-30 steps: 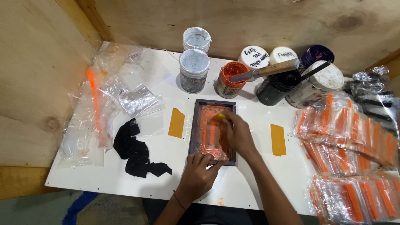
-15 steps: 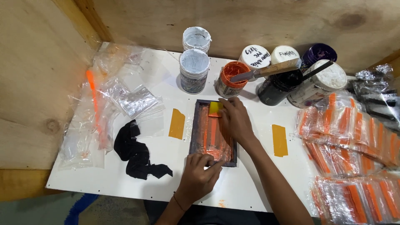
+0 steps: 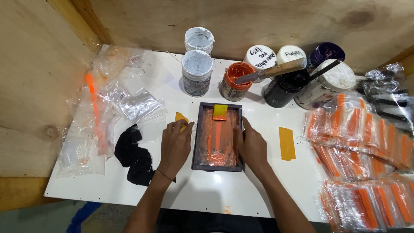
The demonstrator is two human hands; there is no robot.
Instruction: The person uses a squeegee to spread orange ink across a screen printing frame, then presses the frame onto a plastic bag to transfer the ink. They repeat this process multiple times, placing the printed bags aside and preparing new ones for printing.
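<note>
yellow card (image 3: 181, 118) half hidden under left hand (image 3: 175, 144) | both hands flat, fingers loose, pressing sides of dark frame (image 3: 218, 136) between them | right hand (image 3: 251, 146) on its edge, gripping nothing | orange squeegee (image 3: 220, 111) just past fingertips on the white surface (image 3: 207, 194)

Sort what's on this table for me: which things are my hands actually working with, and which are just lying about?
In use:
- left hand and right hand, flat against either side of the dark framed screen
- yellow squeegee, resting at the screen's top end

Lying about:
- open orange paint jar with a spatula across it
- black cloth
- yellow card
- bagged orange strips
</note>
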